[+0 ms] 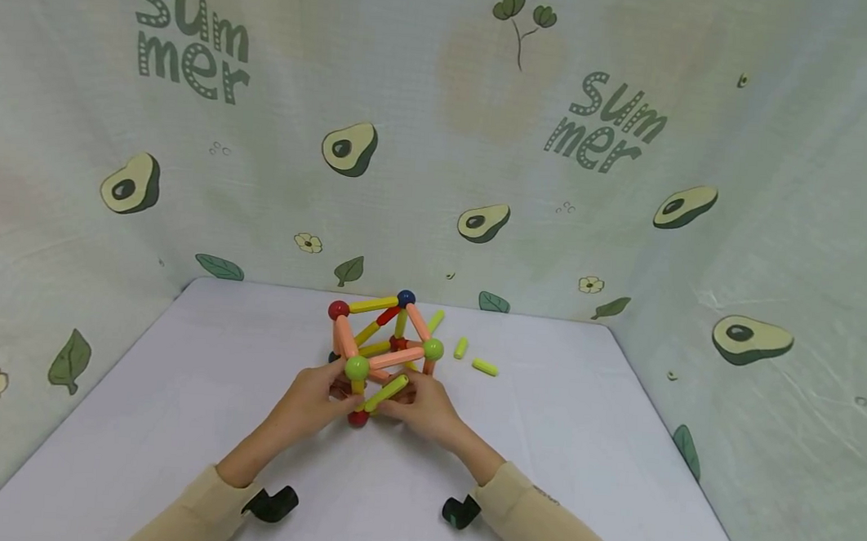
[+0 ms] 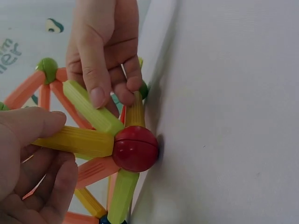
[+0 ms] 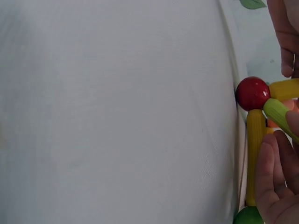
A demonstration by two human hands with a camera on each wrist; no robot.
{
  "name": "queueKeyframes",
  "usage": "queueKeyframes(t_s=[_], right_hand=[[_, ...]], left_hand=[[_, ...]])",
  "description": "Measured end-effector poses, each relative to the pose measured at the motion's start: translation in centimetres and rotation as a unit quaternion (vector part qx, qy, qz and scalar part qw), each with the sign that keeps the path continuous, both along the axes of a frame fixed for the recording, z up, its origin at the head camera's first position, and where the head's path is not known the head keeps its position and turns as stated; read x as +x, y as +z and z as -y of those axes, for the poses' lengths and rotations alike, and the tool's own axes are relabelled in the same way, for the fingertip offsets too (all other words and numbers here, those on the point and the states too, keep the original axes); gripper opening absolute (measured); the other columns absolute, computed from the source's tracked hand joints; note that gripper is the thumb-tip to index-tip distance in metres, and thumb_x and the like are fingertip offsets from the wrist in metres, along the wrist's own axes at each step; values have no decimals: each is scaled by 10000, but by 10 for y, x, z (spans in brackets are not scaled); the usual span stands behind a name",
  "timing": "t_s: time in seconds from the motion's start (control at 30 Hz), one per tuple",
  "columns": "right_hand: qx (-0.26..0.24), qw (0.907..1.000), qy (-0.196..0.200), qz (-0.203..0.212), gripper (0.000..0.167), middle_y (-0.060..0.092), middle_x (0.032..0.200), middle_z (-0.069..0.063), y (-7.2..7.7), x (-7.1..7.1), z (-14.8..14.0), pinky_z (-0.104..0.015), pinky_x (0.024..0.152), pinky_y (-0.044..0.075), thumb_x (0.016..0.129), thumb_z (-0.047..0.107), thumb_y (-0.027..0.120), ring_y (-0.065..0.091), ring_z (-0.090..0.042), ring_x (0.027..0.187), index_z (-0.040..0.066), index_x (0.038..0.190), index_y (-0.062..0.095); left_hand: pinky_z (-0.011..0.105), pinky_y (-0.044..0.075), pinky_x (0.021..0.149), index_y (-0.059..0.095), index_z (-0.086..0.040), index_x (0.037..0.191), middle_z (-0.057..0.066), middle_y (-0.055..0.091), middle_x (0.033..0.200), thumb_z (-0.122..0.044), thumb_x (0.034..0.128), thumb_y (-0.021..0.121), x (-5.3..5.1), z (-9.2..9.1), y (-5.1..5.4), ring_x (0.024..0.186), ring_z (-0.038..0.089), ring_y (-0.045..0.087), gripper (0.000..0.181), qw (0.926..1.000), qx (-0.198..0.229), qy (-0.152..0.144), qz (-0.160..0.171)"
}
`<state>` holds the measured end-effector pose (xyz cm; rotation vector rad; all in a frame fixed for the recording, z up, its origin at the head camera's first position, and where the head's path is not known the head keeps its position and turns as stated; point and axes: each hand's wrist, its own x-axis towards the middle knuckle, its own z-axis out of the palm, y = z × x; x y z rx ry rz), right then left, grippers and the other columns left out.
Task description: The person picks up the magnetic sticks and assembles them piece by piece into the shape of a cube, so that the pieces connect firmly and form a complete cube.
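A frame of magnetic building rods and balls stands on the table, with a light green ball (image 1: 357, 369) at its near top corner and a red ball (image 2: 135, 148) at its near bottom corner. My left hand (image 1: 315, 397) is at the frame's near left and pinches a yellow rod (image 2: 79, 141) that meets the red ball. From the right, my right hand (image 1: 426, 405) holds a light green rod (image 1: 386, 392) between thumb and fingers. This rod slants up from the red ball, its lower end against or very close to it. Salmon rods (image 1: 397, 358) join other balls above.
Loose light green rods (image 1: 485, 366) lie behind and right of the frame on the white table (image 1: 579, 441). A blue ball (image 1: 406, 298) tops the frame's far corner. A printed cloth (image 1: 429, 82) hangs behind and along the sides.
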<state>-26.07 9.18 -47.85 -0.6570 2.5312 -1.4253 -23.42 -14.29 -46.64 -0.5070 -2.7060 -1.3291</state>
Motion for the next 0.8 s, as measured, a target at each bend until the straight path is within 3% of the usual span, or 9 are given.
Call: queueKeyframes(t_s=[0.17, 0.3, 0.6, 0.8], right_hand=[[6, 10000, 15, -70, 470, 779, 1018, -47, -2, -3, -3, -221, 731, 577, 965, 233, 812, 732, -163, 878, 79, 1385, 667], [30, 9999, 31, -153, 506, 775, 1053, -56, -3, -5, -4, -223, 746, 586, 963, 230, 814, 743, -185, 912, 72, 1415, 650], [52, 9998, -101, -165, 409, 765, 1042, 6, 2, -1, -8, -230, 757, 588, 962, 262, 818, 732, -138, 897, 107, 1324, 708], [118, 9994, 21, -327, 383, 773, 1056, -8, 6, 2, -25, -243, 798, 603, 968, 233, 809, 740, -144, 933, 80, 1304, 710]], left_hand=[[234, 486, 605, 701, -137, 982, -84, 619, 737, -195, 868, 896, -2, -9, -3, 689, 86, 561, 233, 9976, -633, 156, -241], [243, 404, 539, 735, -152, 971, -90, 544, 638, -238, 849, 912, -3, -15, -5, 603, 82, 496, 231, 9953, -872, 295, -310], [271, 459, 567, 769, -211, 952, -102, 614, 701, -201, 832, 930, -7, -21, -6, 649, 93, 539, 200, 9961, -771, 420, -112], [278, 491, 607, 780, -217, 954, -97, 669, 768, -185, 815, 942, -7, -23, -7, 680, 100, 560, 216, 9959, -778, 460, -103]])
